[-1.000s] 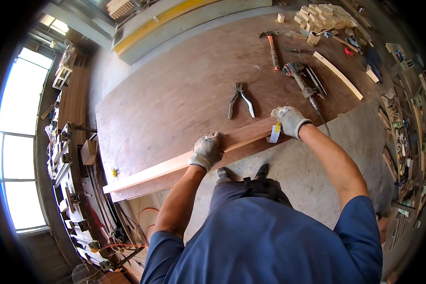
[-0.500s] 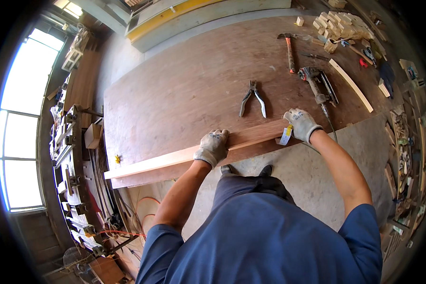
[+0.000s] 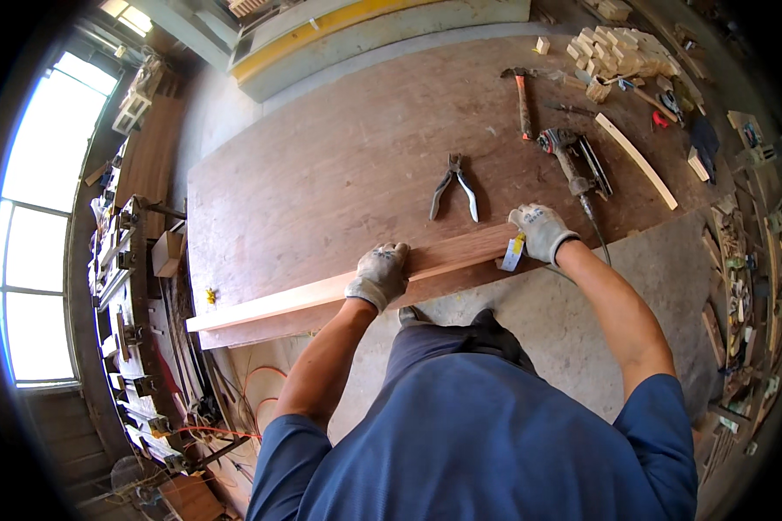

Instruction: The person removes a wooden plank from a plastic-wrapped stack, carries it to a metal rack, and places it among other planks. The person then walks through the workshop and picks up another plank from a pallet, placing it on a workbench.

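Observation:
A long wooden plank (image 3: 300, 297) lies near the front edge of the brown worktable (image 3: 321, 182). My left hand (image 3: 379, 273), in a pale work glove, is wrapped over it around the middle. At the plank's right end, my gloved right hand (image 3: 540, 231) is closed on it, with the fingertips partly hidden. A small white and yellow tag-like piece (image 3: 513, 252) shows beside the right hand, at the plank's near edge; its kind is unclear. Beyond the plank lie pliers (image 3: 453, 187) with spread handles.
A nail gun (image 3: 573, 161) with a hose, a hammer (image 3: 522, 104) and a thin wooden strip (image 3: 637, 161) lie at the right. Stacked wood blocks (image 3: 621, 52) occupy the far right corner. Small yellow object (image 3: 210, 296) sits at the left edge. Clamps and timber line the left wall.
The whole view has shifted slightly, so things appear a little farther left. Both hands keep their places on the plank.

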### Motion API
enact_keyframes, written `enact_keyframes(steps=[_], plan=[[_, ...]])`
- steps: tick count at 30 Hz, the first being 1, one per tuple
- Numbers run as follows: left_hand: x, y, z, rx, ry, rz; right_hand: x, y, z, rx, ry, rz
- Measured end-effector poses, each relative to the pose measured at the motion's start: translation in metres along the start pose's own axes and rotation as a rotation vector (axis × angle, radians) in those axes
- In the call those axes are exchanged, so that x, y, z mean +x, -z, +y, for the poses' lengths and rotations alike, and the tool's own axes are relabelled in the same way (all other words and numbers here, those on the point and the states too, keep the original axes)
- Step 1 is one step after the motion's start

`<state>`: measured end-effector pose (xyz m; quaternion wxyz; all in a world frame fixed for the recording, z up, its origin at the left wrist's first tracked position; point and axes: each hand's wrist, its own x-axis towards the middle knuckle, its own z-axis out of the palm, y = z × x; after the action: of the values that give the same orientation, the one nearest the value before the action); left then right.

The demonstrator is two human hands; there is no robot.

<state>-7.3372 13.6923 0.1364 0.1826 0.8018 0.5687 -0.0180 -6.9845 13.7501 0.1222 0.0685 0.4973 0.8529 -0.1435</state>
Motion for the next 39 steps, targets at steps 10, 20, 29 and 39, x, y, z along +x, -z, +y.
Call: enact_keyframes(steps=[10, 20, 29, 39], plan=[[-0.005, -0.017, -0.016, 0.029, 0.067, -0.13, 0.003, 0.002, -0.016, 0.105, 0.112, 0.107], [-0.001, -0.003, -0.002, -0.044, 0.063, -0.027, 0.004, -0.008, 0.003, 0.082, 0.159, 0.193], [-0.02, -0.01, -0.016, -0.012, 0.07, 0.006, -0.002, -0.019, 0.003, 0.121, 0.14, 0.195], [-0.036, 0.002, -0.03, 0.024, 0.108, 0.041, 0.01, -0.007, -0.005, -0.033, 0.107, 0.079]])
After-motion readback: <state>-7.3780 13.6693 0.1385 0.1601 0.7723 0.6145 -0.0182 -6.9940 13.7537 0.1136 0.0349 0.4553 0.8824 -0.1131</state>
